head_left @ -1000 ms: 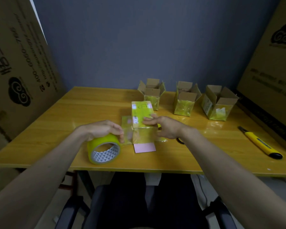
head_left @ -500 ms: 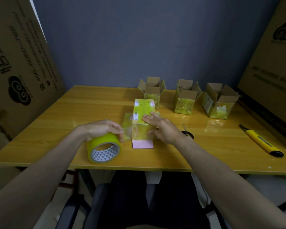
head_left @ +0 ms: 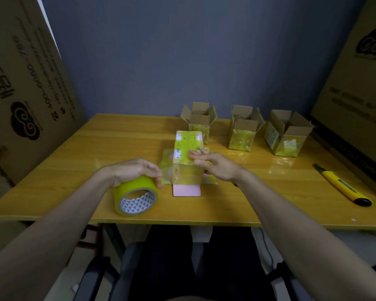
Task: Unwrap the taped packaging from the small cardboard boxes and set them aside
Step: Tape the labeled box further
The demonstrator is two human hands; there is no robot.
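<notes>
A small box wrapped in yellow tape (head_left: 187, 146) lies in the middle of the wooden table (head_left: 74, 161). A clear strip of tape (head_left: 182, 173) runs from it toward a yellow tape roll (head_left: 136, 195) at the front. My left hand (head_left: 135, 170) grips the top of the roll, fingers curled over it. My right hand (head_left: 215, 166) lies with straight fingers pressing on the box's near end. A pink card (head_left: 186, 190) lies just in front of the box.
Three small opened cardboard boxes (head_left: 201, 120) (head_left: 244, 129) (head_left: 288, 133) stand in a row at the back right. A yellow utility knife (head_left: 343, 185) lies at the right. Large cartons lean at the left (head_left: 24, 83) and right (head_left: 356, 83). The table's front edge is close.
The box has gone from standing upright to lying flat. My right hand moved from holding it to pressing on its near end. My left hand stayed on the roll.
</notes>
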